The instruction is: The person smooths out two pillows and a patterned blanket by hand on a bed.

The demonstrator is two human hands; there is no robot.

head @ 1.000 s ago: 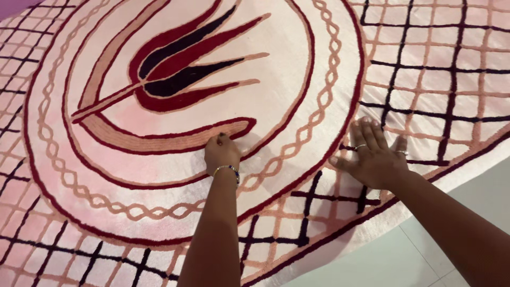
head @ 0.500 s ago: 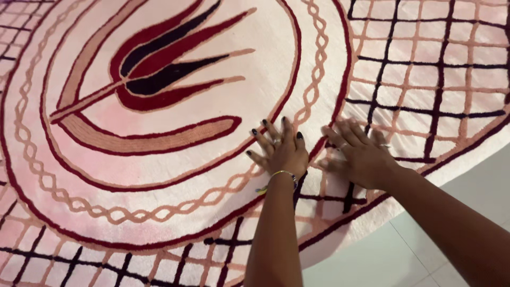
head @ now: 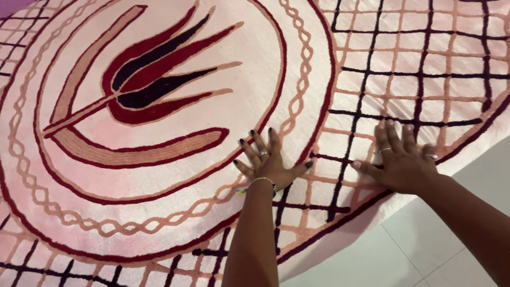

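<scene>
The left hand (head: 270,162) lay flat and open on the rug (head: 159,175), fingers spread, dark-painted nails pointing away from the body, a ring on one finger and a thin beaded bracelet (head: 259,182) at the wrist; it gripped nothing, its palm pressing the pile just where the dark red ring of the round medallion (head: 133,90) meets the braided peach border. The right hand (head: 402,162) was likewise open and empty, pressed flat on the grid of dark and peach lines, near the left but apart from it, rings on two fingers; its wrist sat close to the rug's dark red edge.

Judging by both flat palms, the step in hand looked like smoothing or pressing the pile down; a further stroke would call for even pressure with the palms kept flat, and care near the edge, which lay slightly lifted over the floor (head: 404,255).

The rug itself covered nearly the whole view, spread on pale tiles, its tulip-like motif in dark red and near-black at the centre of the medallion; no containers were in view.
</scene>
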